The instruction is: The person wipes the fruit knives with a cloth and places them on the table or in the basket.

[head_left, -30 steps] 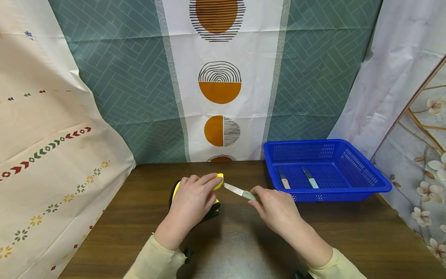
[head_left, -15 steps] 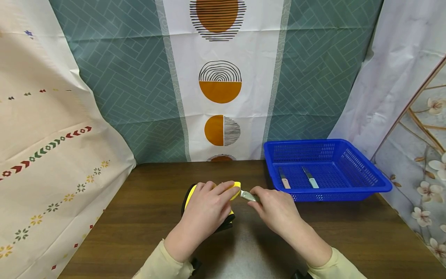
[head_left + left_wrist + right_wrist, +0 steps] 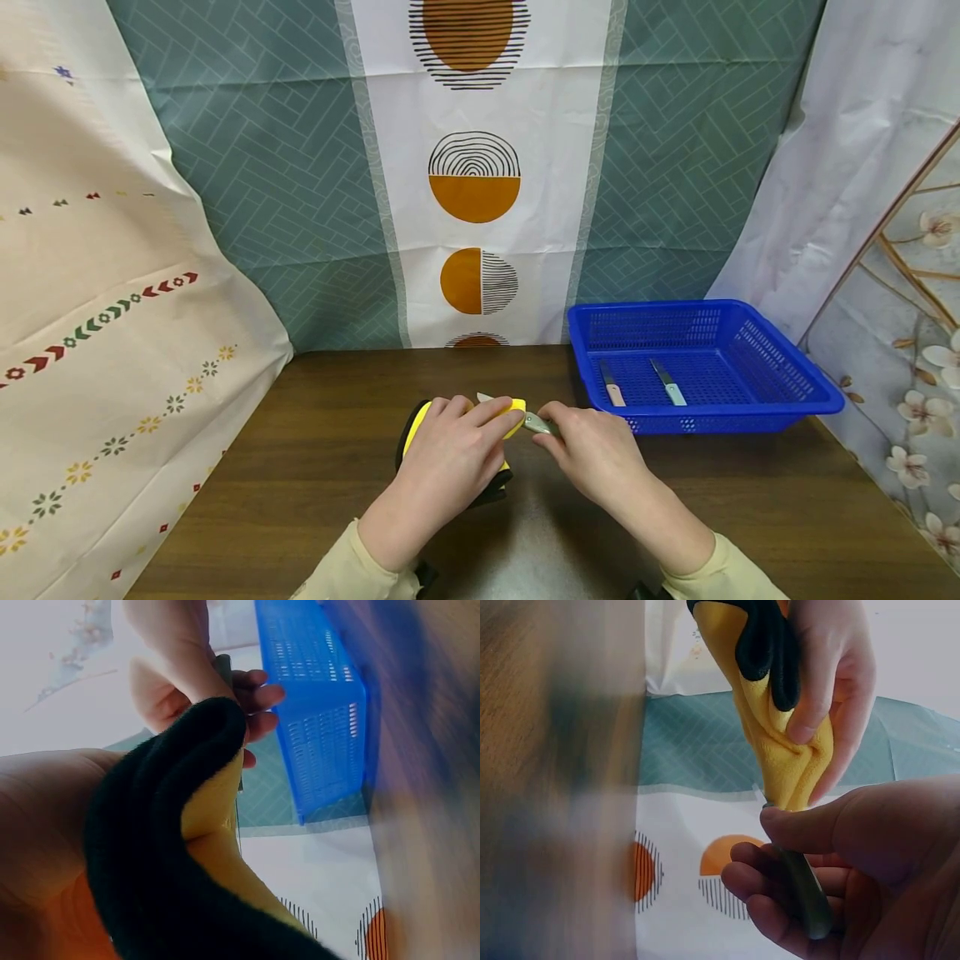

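My right hand [image 3: 596, 446] grips a small knife by its grey-green handle [image 3: 538, 423]. A yellow cloth with a dark edge band [image 3: 780, 769] hangs folded from my left hand [image 3: 453, 450], which pinches it over the knife's blade close to the handle. Most of the blade is hidden by cloth and fingers; in the head view its tip [image 3: 483, 397] shows beyond them, pointing left. From the left wrist view, the dark folded band [image 3: 150, 832] covers much of the scene, and the right hand [image 3: 176, 667] is behind it.
A blue plastic basket [image 3: 705, 410] stands at the back right of the brown wooden table [image 3: 300, 500]. Inside lie a knife with a pink handle [image 3: 616, 395] and one with a pale green handle [image 3: 674, 394]. Patterned fabric [image 3: 322, 208] hangs behind and along both sides.
My left hand has slid the cloth rightward from the blade's tip to near the handle, covering most of the blade. The right hand has stayed nearly still with the knife.
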The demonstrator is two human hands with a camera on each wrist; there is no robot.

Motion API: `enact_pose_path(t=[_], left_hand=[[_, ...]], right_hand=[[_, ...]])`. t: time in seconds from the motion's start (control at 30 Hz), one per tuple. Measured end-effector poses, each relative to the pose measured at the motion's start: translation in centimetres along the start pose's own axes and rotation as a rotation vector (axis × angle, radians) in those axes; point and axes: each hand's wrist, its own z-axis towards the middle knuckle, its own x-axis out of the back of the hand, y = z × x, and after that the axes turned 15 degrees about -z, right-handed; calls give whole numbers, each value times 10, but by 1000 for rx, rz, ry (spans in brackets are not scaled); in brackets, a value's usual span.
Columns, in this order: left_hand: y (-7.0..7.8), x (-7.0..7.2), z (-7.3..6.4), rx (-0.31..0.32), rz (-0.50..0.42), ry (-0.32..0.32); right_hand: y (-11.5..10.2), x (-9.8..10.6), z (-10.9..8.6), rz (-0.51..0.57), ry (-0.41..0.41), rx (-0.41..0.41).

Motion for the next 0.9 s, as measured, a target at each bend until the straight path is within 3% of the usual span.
enact_pose_path(t=[0.3, 0.9], left_hand=[[-1, 0, -1, 17, 11, -25], [-17, 1, -3, 34, 0, 32]], right_hand=[[-1, 0, 0, -5, 6, 1], [0, 2, 0, 5, -4, -5]])
